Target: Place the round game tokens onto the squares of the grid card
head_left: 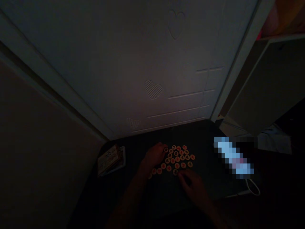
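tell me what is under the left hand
Dark tabletop shows beside the left hand, and a round piece shows at its fingertips. What lies directly beneath the hand is covered, so more pieces there cannot be ruled out.

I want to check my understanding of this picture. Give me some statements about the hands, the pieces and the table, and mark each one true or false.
1. The left hand and the right hand are both beside the round pieces. True.
2. All the pieces have red marks. False: some have dark marks.
3. A light tray lies on the table, left of the pieces. True.
4. The right hand is at the pieces' far edge. False: it is at their near edge.
5. The pieces stand in one tower. False: they lie spread out.
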Demonstrator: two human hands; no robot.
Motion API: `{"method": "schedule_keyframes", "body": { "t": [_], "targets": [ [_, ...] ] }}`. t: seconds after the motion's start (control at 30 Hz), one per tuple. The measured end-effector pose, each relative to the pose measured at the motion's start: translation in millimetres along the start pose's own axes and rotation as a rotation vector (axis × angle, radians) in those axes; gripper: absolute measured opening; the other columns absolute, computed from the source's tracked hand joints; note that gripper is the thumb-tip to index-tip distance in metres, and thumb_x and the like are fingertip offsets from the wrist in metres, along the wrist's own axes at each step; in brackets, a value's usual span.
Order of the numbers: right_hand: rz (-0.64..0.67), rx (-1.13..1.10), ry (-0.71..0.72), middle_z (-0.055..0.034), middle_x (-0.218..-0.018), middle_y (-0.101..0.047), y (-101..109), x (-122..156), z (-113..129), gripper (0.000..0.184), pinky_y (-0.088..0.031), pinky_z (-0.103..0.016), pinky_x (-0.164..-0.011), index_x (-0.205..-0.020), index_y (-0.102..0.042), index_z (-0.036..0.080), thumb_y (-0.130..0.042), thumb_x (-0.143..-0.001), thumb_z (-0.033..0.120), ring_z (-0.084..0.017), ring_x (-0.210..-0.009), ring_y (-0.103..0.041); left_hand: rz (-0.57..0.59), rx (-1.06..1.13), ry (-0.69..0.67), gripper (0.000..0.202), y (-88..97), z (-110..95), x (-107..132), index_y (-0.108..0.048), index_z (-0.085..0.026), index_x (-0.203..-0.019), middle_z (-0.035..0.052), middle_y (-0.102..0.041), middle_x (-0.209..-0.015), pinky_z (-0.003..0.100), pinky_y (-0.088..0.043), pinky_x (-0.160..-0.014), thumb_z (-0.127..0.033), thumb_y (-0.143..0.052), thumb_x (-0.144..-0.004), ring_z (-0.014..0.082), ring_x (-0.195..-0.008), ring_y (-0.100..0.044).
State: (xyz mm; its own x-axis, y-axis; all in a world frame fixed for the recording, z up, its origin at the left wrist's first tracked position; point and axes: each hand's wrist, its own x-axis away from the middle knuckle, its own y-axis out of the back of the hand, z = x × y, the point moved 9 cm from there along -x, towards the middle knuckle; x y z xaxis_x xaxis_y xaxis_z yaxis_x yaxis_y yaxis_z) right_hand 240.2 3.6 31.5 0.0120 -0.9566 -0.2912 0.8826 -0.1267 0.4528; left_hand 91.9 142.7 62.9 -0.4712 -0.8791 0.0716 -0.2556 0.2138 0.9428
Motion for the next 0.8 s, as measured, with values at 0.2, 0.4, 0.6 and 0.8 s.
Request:
{"method": "schedule_keyframes", "body": {
  "t": [0.2, 0.4, 0.6, 0.8],
  "targets": [
    [0.016, -0.004, -0.002, -0.0050, -0.093, -0.075, 0, 0, 1, 0.023, -0.055, -0.029, -0.077, -0.097, -0.073, 0.023, -0.052, -0.099, 0.033, -0.020, -0.085, -0.071, -0.001, 0.027, -0.002, 0.022, -5.7, 3, -5, -0.069, -0.023, -0.107, 0.0072, -0.070, -0.104, 0.029, -0.050, -0.086, -0.035, -0.056, -0.093, 0.0209, -0.096, -0.067],
    [0.023, -0.003, -0.025, -0.0042, -0.092, -0.074, 0, -1, 0, 0.023, -0.054, -0.030, -0.077, -0.096, -0.072, 0.023, -0.052, -0.099, 0.032, -0.019, -0.084, -0.070, -0.057, 0.062, -0.020, 0.026, 4.4, 13, 2, -0.065, -0.021, -0.113, 0.0064, -0.071, -0.104, 0.031, -0.052, -0.083, -0.036, -0.056, -0.094, 0.0202, -0.094, -0.067],
    [-0.026, 0.019, 0.005, -0.0048, -0.094, -0.074, 2, 0, 0, 0.023, -0.056, -0.033, -0.079, -0.098, -0.072, 0.024, -0.052, -0.099, 0.034, -0.021, -0.086, -0.070, -0.337, 0.137, -0.043, 0.027, 29.4, 39, 67, -0.060, -0.024, -0.120, 0.0064, -0.066, -0.118, 0.040, -0.051, -0.099, -0.036, -0.054, -0.097, 0.0220, -0.112, -0.062],
    [-0.109, 0.251, 0.174, -0.0101, -0.122, -0.066, 33, 1, 6, 0.028, -0.050, -0.047, -0.099, -0.117, -0.070, 0.028, -0.062, -0.093, 0.041, -0.029, -0.116, -0.061, -0.401, 0.081, 0.029, 0.064, 3.6, 57, 145, -0.042, -0.030, -0.145, 0.0085, -0.037, -0.157, 0.052, -0.039, -0.115, -0.046, -0.066, -0.088, 0.0303, -0.143, -0.038]
  ]
}}
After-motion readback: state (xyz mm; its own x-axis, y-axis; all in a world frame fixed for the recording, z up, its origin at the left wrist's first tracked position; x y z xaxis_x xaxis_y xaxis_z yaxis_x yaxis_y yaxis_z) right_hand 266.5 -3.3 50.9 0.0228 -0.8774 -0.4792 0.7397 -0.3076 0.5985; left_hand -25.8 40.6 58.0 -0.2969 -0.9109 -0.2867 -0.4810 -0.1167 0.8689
